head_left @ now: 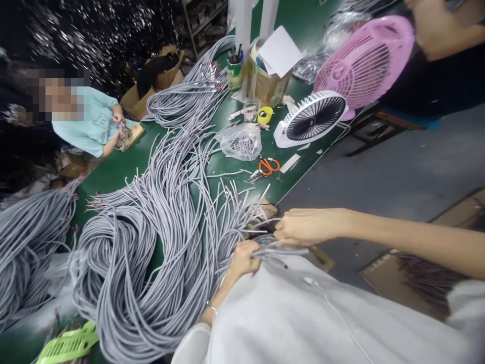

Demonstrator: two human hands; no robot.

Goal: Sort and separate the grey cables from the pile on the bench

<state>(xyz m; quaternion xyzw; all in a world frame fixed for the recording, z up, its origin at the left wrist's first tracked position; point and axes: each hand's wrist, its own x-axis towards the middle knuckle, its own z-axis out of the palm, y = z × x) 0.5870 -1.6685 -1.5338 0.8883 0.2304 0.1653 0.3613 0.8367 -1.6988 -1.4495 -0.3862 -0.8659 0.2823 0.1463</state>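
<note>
My left hand, a bracelet at its wrist, is closed around grey cables close to my body; their cut ends stick out past it to the right. My right hand is curled shut just beyond, with a thin grey cable end running into its fingers; the fingertips are partly hidden. A large bundle of grey cables spreads over the green table, its loose ends fanned toward my hands. Beneath the hands lies a small wooden-looking block or fixture, mostly covered.
Orange-handled scissors, a plastic bag of small grey parts and yellow tape lie ahead. A white fan and pink fan stand at the right edge. Across the table sits a co-worker handling small wires.
</note>
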